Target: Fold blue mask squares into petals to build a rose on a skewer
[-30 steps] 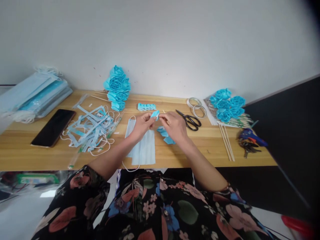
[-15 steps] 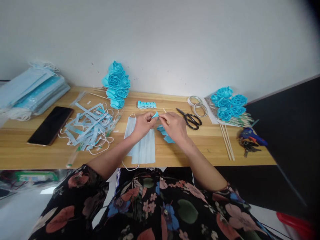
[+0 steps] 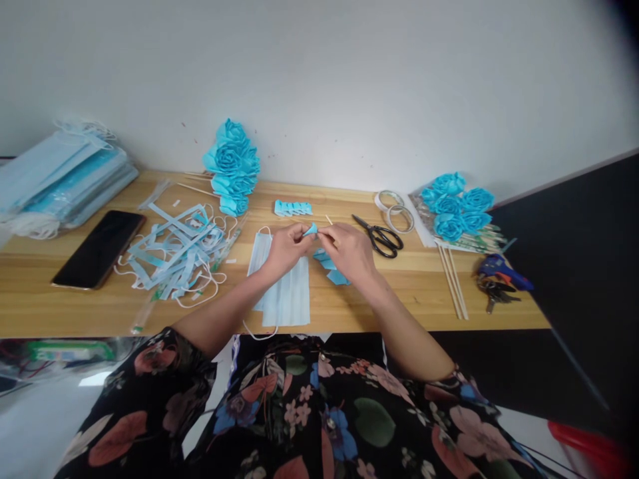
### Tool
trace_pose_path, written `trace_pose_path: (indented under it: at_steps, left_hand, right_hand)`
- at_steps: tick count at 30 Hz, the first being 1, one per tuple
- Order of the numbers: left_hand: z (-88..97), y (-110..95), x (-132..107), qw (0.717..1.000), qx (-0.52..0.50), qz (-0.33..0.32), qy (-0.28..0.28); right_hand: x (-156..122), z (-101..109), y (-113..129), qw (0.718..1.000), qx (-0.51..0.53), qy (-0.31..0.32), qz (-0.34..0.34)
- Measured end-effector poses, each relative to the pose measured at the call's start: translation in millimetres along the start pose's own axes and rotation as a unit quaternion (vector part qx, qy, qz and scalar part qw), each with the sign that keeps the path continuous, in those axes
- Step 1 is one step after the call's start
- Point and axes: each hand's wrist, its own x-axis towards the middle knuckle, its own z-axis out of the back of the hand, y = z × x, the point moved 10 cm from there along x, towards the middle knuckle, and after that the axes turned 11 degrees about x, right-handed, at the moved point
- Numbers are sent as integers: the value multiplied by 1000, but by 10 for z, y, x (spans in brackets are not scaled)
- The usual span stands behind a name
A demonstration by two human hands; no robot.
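Note:
Between my two hands is a small blue folded petal (image 3: 310, 230), pinched by my left hand (image 3: 288, 249) at its left side. My right hand (image 3: 349, 249) is closed in a pinch at the petal's right edge; a thin wooden stick (image 3: 328, 219) shows just above its fingers. Pale blue face masks (image 3: 287, 299) lie flat under my left wrist. Cut blue pieces (image 3: 332, 269) rest partly hidden beneath my right hand. A row of folded blue petals (image 3: 293, 208) sits behind my hands.
Black scissors (image 3: 382, 238) and tape rolls (image 3: 399, 218) lie right. Blue fabric roses (image 3: 232, 163) stand left, more roses (image 3: 454, 206) right near wooden sticks (image 3: 453, 283) and keys (image 3: 496, 293). Cut mask strips (image 3: 177, 249), a phone (image 3: 100, 249) and stacked masks (image 3: 64, 179) fill the left.
Almost nothing differs. Both hands stay pinched together at the blue petal, with only a very slight shift of the fingers and the view.

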Motion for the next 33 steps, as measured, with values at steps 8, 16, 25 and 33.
trace_pose_path:
  at_steps: [8, 16, 25, 33]
  left_hand:
    - [-24, 30, 5, 1000, -25, 10, 8]
    - [-22, 32, 0, 999, -31, 17, 10]
    - [-25, 44, 4, 1000, -26, 12, 9]
    - [-34, 64, 2, 999, -28, 10, 20]
  right_hand:
    - [4, -5, -29, 1000, 23, 16, -8]
    - [4, 5, -44, 999, 38, 12, -16]
    - [8, -2, -42, 999, 40, 17, -18]
    - [24, 8, -63, 998, 54, 19, -30]
